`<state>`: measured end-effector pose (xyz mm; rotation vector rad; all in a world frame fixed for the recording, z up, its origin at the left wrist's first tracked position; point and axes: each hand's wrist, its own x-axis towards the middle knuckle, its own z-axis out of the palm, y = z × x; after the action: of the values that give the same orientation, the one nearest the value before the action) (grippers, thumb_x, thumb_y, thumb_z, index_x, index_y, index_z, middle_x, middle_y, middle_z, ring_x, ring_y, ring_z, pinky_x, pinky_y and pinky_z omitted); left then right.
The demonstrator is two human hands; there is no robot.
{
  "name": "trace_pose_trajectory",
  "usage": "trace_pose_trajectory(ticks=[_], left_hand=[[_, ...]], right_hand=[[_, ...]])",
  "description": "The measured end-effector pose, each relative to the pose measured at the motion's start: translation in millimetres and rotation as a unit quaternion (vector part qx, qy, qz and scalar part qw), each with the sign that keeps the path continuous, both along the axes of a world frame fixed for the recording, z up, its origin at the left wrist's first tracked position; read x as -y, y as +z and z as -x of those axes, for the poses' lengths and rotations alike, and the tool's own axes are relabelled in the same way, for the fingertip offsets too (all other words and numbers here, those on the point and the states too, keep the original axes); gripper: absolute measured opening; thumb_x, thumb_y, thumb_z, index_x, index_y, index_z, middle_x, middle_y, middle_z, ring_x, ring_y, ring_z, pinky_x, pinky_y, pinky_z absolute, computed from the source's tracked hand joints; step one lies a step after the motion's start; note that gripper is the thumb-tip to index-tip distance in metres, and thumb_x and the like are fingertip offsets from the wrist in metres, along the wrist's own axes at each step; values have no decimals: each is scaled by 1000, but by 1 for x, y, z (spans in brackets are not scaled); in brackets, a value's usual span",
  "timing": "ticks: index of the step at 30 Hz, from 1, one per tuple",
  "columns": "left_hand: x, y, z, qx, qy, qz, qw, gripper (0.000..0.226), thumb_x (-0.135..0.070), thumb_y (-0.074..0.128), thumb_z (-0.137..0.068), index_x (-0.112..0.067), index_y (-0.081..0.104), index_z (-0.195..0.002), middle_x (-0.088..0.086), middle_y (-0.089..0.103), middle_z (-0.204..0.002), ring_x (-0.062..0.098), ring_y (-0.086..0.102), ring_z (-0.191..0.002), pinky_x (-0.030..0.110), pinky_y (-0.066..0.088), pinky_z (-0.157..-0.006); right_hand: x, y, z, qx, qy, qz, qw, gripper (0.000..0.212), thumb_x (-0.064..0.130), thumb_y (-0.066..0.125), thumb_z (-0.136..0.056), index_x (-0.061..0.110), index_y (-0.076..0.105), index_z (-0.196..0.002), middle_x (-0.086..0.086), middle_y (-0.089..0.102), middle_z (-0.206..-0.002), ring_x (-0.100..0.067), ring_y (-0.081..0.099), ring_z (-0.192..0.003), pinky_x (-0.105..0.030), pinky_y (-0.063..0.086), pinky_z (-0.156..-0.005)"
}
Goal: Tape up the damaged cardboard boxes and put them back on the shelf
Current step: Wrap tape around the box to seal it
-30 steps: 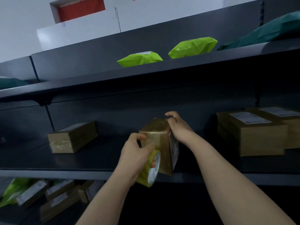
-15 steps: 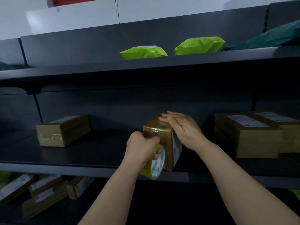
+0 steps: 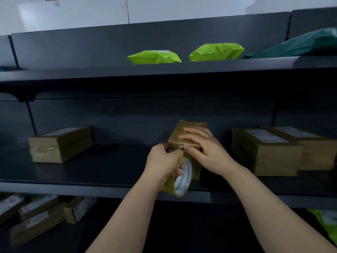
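Position reference is the middle shelf board (image 3: 109,170). Toward its left end, one taped box (image 3: 60,145) lies flat, well apart from my work.

My left hand (image 3: 163,161) grips the tape roll (image 3: 182,179), fingers curled through its core. This grip matches the one a second ago. The roll sits against the lower front face of the box in work (image 3: 188,131) and overhangs the front edge of the board.

The box in work stands upright at the middle of the board, near the front edge. A second ago it is turned with one corner toward me. It now sits squarer, with its top face toward me. A glossy line of tape shows along the top front edge, just beside my left thumb.

My right hand (image 3: 207,154) shows the main change. A second ago it hooks over the far top corner of the box. It now lies flat on the top face, fingers straight and spread, thumb at the tape line. It presses and holds nothing.

Assessment: the strip appears laid over the top, and the flat hand suggests smoothing. I cannot tell whether the strip is still joined to the roll. If it is, severing comes next, with the right hand steadying the box. The box is not yet pushed back into place.

Toward the right end of the board, two labelled boxes (image 3: 264,154) stand touching, side by side.
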<state>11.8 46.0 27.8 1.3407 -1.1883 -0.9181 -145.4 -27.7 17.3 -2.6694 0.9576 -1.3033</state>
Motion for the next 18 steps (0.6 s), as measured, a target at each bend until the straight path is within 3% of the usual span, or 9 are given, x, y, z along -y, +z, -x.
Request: trace_pose_trajectory(ticks=[5,7,9,11,15,18], left_hand=[[-7,17,18,27,13,55,998,36,-26,66,-90,-10,56,-121,9,72,-81,9,59,-44,26,48,-50],[-13,28,23,17,15,87,996,56,-36,69,-88,-14,47,-135,8,74,-89,8,67,-57,27,53,-55],[-21,38,25,-12,-2,102,995,69,-41,70,-88,-13,41,-144,8,76,-94,13,73,-82,31,59,-72],[-29,38,24,-38,-37,93,994,59,-42,65,-92,-10,49,-138,8,77,-87,18,75,-84,34,60,-76],[-44,19,20,-41,-48,95,993,46,-49,53,-97,-5,64,-106,2,70,-64,13,68,-58,25,55,-57],[-55,8,20,-59,-19,110,992,45,-52,57,-93,-9,64,-101,0,74,-78,13,72,-69,24,55,-59]], right_hand=[[-3,13,6,68,-6,-79,995,31,31,45,-100,32,58,-128,15,54,-128,-14,46,-125,-30,36,-107],[-6,28,6,70,-29,-97,992,31,37,40,-101,37,62,-123,15,63,-120,-15,56,-115,-37,45,-100],[-9,41,6,75,-37,-157,984,30,45,36,-99,41,64,-111,15,67,-108,-13,60,-105,-45,48,-94],[-12,42,7,92,-41,-195,976,32,52,34,-97,44,65,-100,21,64,-99,-9,59,-103,-45,46,-97],[-19,37,7,129,-22,-219,967,41,66,32,-91,48,67,-105,21,67,-105,-6,59,-106,-42,44,-101],[-22,34,3,139,-4,-222,965,36,63,39,-91,46,69,-102,19,70,-97,-3,64,-96,-40,51,-93]])
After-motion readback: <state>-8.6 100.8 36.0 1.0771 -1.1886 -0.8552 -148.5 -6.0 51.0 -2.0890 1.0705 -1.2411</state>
